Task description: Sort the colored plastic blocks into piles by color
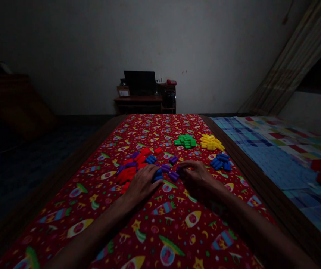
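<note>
Small plastic toy blocks lie in colour groups on the red printed cloth (pixel 127 228). My left hand (pixel 142 182) reaches over the near edge of a mixed heap, thumb and fingers closed around a blue block (pixel 157 175). Under and beside it are red blocks (pixel 127 175), with purple and blue ones among them. My right hand (pixel 194 172) pinches a purple block, mostly hidden by its fingers. Between the two hands lie loose purple blocks (pixel 174 176).
Beyond my right hand are a green pile (pixel 185 141), a yellow pile (pixel 211 142) and a blue pile (pixel 221 162) of blocks. A bed with a checked blue sheet (pixel 269 153) adjoins on the right. By the far wall a dark monitor (pixel 140 83) stands on a small desk (pixel 138 99).
</note>
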`<state>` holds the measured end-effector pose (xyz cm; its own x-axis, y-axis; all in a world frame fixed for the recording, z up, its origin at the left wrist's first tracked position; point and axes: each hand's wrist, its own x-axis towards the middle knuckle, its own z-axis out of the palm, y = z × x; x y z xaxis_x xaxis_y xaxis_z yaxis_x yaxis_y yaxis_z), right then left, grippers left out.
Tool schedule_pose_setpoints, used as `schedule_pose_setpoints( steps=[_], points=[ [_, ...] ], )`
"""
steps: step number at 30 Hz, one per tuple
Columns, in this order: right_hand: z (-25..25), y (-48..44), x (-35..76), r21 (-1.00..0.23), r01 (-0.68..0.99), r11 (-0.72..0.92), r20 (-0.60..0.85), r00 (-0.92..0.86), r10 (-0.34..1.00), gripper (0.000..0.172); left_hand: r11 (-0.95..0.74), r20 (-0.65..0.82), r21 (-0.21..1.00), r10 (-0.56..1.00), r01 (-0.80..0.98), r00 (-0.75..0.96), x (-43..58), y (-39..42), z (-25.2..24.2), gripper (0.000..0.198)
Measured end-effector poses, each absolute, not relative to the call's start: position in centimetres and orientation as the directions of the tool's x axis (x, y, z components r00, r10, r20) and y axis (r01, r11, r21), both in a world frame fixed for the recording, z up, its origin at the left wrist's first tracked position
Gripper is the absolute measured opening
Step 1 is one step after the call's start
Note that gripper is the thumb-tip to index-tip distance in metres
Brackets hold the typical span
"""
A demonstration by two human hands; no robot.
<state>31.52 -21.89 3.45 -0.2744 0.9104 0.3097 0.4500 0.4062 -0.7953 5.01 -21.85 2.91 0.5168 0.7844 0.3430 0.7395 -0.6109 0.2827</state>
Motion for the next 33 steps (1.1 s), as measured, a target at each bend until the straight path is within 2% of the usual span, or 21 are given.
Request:
schedule_pose_setpoints(
  steps=[7, 10, 12, 14, 16, 22, 24, 27, 33],
  points=[
    [5.1, -23.3, 30.3, -0.666, 0.568, 0.484, 0.394, -0.283, 0.874, 0.026, -0.479, 0.338, 0.564, 0.877, 0.673, 0.340, 5.2, -21.6, 4.3, 0.034],
    [5.5, -24.5, 28.9, -0.614, 0.524, 0.591, 0.440, -0.394, 0.807, 0.030, -0.499, 0.358, 0.632, 0.866, 0.593, 0.348, 6.2, -22.4, 4.4, 0.036],
    [5.3, -25.0, 28.2, -0.536, 0.507, 0.674, 0.476, -0.478, 0.738, 0.034, -0.534, 0.362, 0.651, 0.843, 0.539, 0.398, 6.9, -23.2, 4.3, 0.038],
    [5.1, -25.0, 28.0, -0.443, 0.540, 0.716, 0.484, -0.528, 0.698, 0.031, -0.573, 0.373, 0.644, 0.814, 0.508, 0.445, 7.3, -23.7, 4.3, 0.040],
    [5.1, -24.3, 28.7, -0.367, 0.626, 0.688, 0.449, -0.529, 0.720, 0.026, -0.610, 0.376, 0.608, 0.785, 0.509, 0.492, 7.2, -23.8, 4.6, 0.042],
    [7.1, -20.5, 35.5, -0.177, 0.902, 0.395, 0.433, -0.289, 0.854, 0.023, -0.695, 0.250, 0.312, 0.718, 0.648, 0.650, 4.2, -23.0, 6.3, 0.031],
    [7.4, -19.5, 38.1, -0.105, 0.940, 0.324, 0.441, -0.248, 0.863, 0.023, -0.682, 0.202, 0.263, 0.731, 0.682, 0.652, 3.2, -23.1, 6.5, 0.031],
    [6.8, -18.6, 40.6, -0.027, 0.964, 0.264, 0.423, -0.228, 0.877, 0.024, -0.669, 0.156, 0.259, 0.741, 0.696, 0.654, 2.7, -23.7, 6.9, 0.034],
    [5.5, -18.3, 41.8, 0.005, 0.987, 0.163, 0.314, -0.157, 0.936, 0.029, -0.662, 0.169, 0.350, 0.740, 0.663, 0.650, 3.3, -24.2, 7.8, 0.033]
  ],
)
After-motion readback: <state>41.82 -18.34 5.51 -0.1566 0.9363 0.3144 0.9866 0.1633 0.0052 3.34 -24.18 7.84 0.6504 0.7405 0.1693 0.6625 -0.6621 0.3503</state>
